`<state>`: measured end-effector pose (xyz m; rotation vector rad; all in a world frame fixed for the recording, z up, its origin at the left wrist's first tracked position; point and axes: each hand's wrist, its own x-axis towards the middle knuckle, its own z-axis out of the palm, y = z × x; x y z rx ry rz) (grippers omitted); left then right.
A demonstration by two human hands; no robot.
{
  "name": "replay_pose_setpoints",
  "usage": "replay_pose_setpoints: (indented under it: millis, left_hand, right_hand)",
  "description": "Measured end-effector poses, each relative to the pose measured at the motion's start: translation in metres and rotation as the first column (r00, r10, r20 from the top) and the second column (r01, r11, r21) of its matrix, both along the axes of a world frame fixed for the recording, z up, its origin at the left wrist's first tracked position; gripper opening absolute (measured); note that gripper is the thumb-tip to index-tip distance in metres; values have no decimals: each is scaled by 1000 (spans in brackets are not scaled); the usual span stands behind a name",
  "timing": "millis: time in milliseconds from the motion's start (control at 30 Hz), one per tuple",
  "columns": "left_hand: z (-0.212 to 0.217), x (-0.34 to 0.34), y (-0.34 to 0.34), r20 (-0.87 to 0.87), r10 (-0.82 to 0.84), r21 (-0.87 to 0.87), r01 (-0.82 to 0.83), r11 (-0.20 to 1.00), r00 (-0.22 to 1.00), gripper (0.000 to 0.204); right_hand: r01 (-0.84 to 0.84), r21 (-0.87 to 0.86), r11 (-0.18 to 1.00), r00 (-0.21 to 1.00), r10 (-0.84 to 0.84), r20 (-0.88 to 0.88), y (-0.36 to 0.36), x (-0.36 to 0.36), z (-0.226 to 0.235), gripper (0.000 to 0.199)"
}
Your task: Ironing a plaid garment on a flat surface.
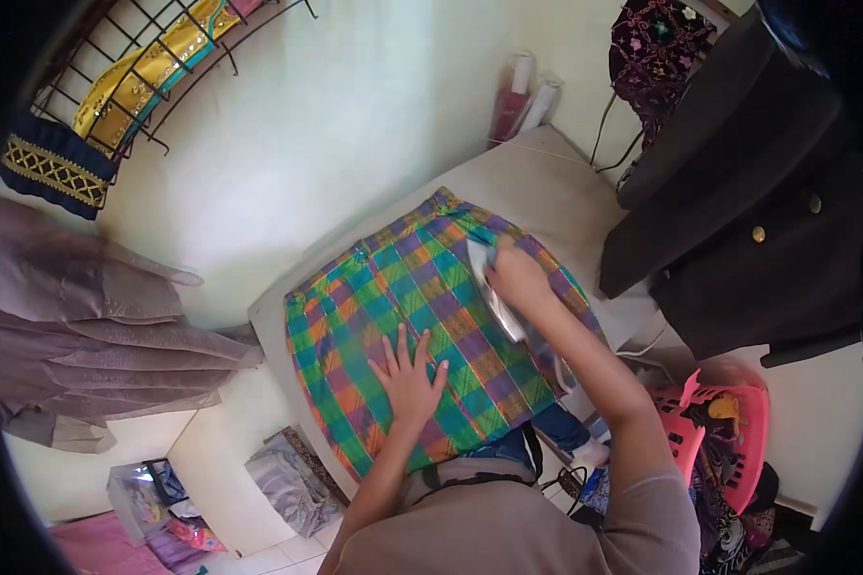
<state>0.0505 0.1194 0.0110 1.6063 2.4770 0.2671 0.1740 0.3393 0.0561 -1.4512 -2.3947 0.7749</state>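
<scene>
A plaid skirt [393, 316] in green, purple and orange lies spread over a grey-covered table [537, 177]. Its waistband runs along the far side. My left hand [409, 380] rests flat on the cloth near its middle, fingers spread. Farther right, my right hand [518, 278] is wrapped round the handle of a clothes iron [497, 305]. The iron's pale, shiny body sits on the right part of the skirt. My right fingers are partly blurred, and they hide most of the handle.
A dark jacket [748, 192] hangs at the right, above a pink plastic basket [753, 450] of clothes. Sheer grey-purple garments [96, 326] hang at the left, below a black wire rack [144, 77]. Two rolls [523, 101] stand at the table's far corner. A cord [642, 353] shows beside the table.
</scene>
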Motion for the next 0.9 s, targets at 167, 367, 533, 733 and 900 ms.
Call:
replay_pose_setpoints:
  millis: [167, 367, 533, 733, 900]
  left_hand:
    - [-3, -3, -2, -25, -8, -24, 8, 1000, 1000, 59]
    - [4, -1, 7, -34, -17, -63, 14, 998, 999, 57]
    - [7, 0, 6, -27, -14, -46, 13, 999, 1000, 58]
    - [9, 1, 4, -15, -14, 9, 14, 1000, 1000, 57]
    - [1, -6, -3, -45, 5, 86, -1, 996, 999, 57]
  right_hand:
    - [104, -57, 993, 988, -97, 118, -52, 69, 23, 40]
    - [83, 22, 996, 987, -85, 133, -36, 70, 25, 41]
    - [1, 42, 999, 995, -5, 102, 28, 17, 14, 37]
    - [-102, 47, 994, 989, 96, 116, 67, -15, 17, 38]
    - [-198, -17, 980, 976, 198, 88, 37, 25, 17, 41]
